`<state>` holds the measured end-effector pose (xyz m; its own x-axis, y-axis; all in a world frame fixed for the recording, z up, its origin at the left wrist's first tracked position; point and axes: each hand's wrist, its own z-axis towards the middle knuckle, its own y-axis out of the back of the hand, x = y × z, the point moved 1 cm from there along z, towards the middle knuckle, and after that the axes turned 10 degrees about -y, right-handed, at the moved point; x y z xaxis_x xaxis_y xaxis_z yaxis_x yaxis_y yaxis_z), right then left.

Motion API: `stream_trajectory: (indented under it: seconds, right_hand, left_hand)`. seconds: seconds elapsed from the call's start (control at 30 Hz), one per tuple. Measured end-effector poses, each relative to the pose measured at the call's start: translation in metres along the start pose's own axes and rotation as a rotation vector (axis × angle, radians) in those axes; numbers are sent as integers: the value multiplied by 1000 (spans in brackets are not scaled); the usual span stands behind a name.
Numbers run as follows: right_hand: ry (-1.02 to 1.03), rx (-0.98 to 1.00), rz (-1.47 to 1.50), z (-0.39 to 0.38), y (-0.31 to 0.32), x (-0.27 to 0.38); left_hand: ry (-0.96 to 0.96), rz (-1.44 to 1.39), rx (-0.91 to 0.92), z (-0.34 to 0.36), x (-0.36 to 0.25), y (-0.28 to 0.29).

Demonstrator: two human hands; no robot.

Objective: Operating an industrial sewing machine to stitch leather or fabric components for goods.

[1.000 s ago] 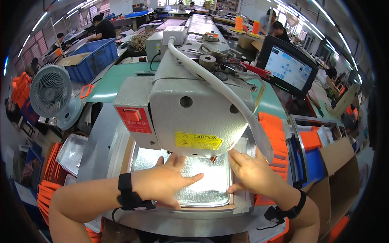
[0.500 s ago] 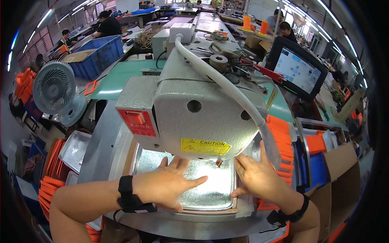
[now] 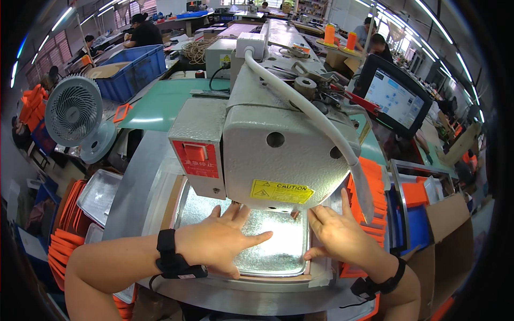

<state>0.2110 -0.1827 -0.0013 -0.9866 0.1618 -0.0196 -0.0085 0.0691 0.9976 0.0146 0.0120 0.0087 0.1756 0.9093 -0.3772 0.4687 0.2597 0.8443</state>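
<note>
A silvery, textured panel point(image 3: 276, 254) with a pale rounded border lies under the big grey sewing machine head point(image 3: 300, 160), brightly lit from above. My left hand point(image 3: 214, 243) rests on its left part, palm down, fingers spread and thumb pointing right. At the panel's right edge is my right hand point(image 3: 340, 232), fingers stretched forward and thumb apart near the border. Fingertips of the left hand reach to the machine's lower edge and are partly hidden there. Neither hand grips anything. Each wrist wears a black strap with a small device.
Stacks of orange pieces point(image 3: 369, 203) flank the work plate point(image 3: 134, 198), with more silvery panels point(image 3: 100, 195) at left. A red switch box point(image 3: 198, 159) projects from the machine. Around stand a fan point(image 3: 74, 111), a tilted screen point(image 3: 393, 96), a blue crate point(image 3: 131, 72) and a cardboard box point(image 3: 447, 241).
The machine head appears slightly farther right in the view, as the view itself shifts a little. My hands stay almost the same on the panel.
</note>
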Motion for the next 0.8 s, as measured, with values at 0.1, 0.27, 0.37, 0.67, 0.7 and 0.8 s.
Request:
stream_trajectory:
  seconds: [0.1, 0.27, 0.37, 0.67, 0.7, 0.8]
  right_hand:
    - [-3, -1, 12, -1, -1, 0]
    - [-22, 19, 70, -2, -2, -1]
    - [-21, 1, 62, -3, -2, -1]
    - [-36, 35, 112, 5, -1, 10]
    - [-28, 10, 106, 6, -2, 12]
    - [-21, 44, 48, 14, -1, 19]
  left_hand:
    - [-3, 5, -25, 0, 1, -3]
    - [-36, 26, -61, 2, 5, -7]
    - [-43, 49, -78, 3, 7, -12]
    - [-27, -34, -65, -11, 12, -9]
    - [-22, -31, -53, -14, 13, -7]
    - [-13, -26, -28, -22, 16, -4]
